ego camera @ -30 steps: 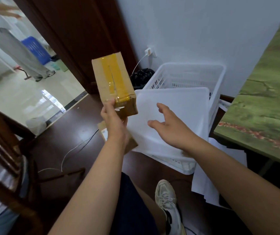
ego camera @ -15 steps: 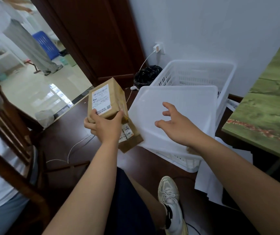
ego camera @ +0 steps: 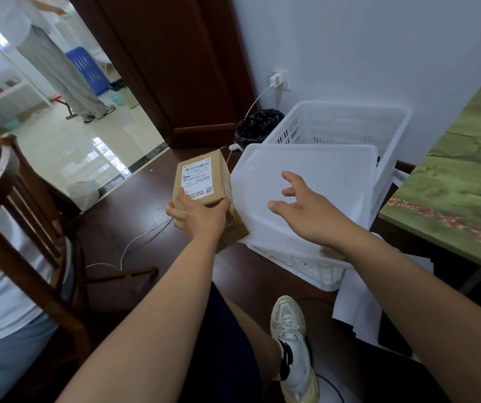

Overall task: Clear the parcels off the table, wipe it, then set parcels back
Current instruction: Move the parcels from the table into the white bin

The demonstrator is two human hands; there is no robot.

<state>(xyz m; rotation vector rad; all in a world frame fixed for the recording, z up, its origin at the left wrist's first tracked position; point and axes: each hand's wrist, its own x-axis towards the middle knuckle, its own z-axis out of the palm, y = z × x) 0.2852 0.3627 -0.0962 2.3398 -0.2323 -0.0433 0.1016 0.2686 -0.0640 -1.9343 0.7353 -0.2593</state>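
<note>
My left hand grips a small brown cardboard parcel with a white shipping label facing up, low over the dark floor beside a white plastic bin. Under it lies a second brown parcel, partly hidden by my wrist and the bin's corner. My right hand hovers over the bin with fingers spread and holds nothing. The green-topped table runs along the right edge.
A white slatted basket stands behind the bin against the wall. A black bag and a charger cable lie near the socket. A wooden chair stands at left. White sheets lie under the table. A person stands beyond the doorway.
My left hand has turned the parcel from tape side to label side and lowered it toward the floor beside the bin. My right hand stays spread over the bin.
</note>
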